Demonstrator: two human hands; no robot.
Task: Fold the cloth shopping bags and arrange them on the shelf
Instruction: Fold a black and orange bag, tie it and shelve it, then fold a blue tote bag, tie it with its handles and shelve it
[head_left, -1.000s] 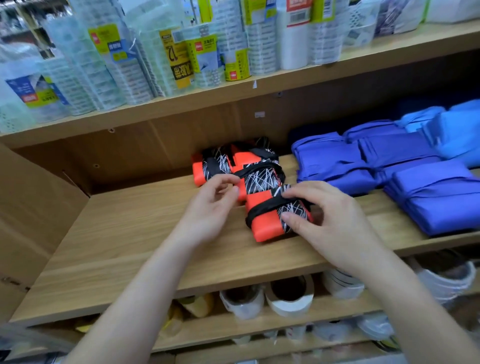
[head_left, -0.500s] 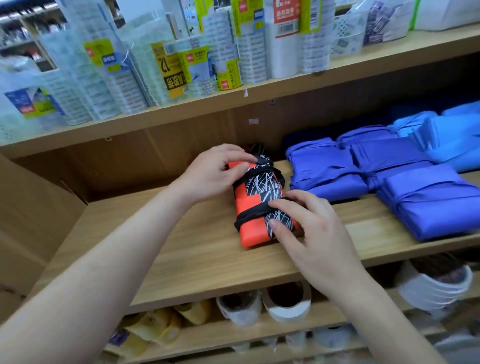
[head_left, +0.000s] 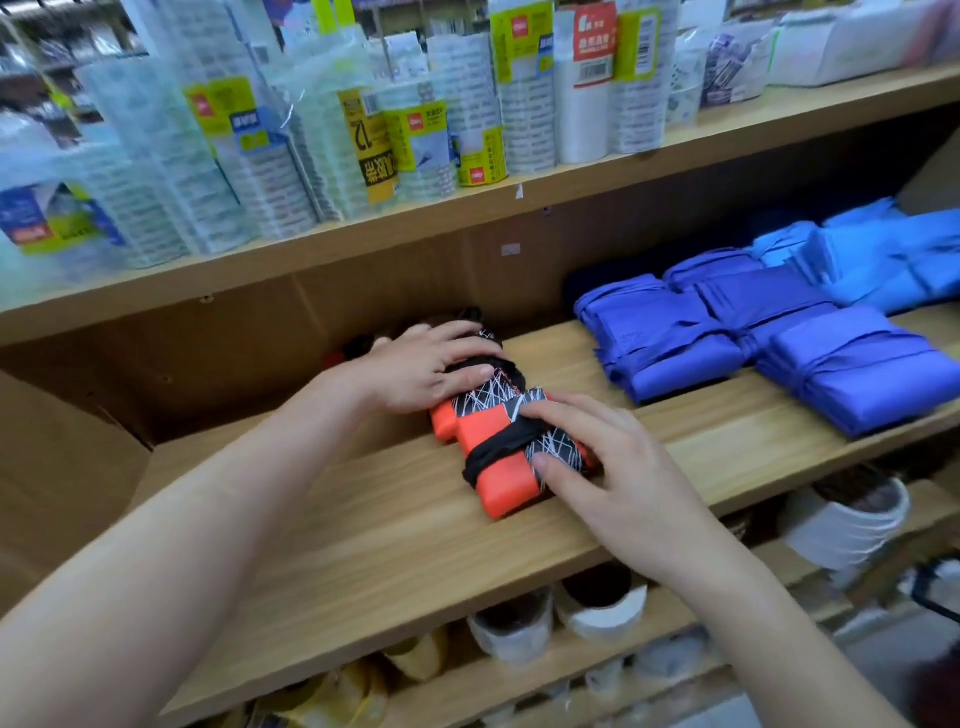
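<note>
Two orange folded bags (head_left: 500, 483) left of blue bags (head_left: 670, 343), likely soft and light; left hand (head_left: 415, 371), right hand (head_left: 621, 467) fingers flat on top; grip at black strap (head_left: 496, 453).

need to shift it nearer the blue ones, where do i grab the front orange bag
Probably pinch the front orange bag across its narrow width at the black strap, coming from above: it lies flat on the shelf, and the strap binds the folds.
</note>
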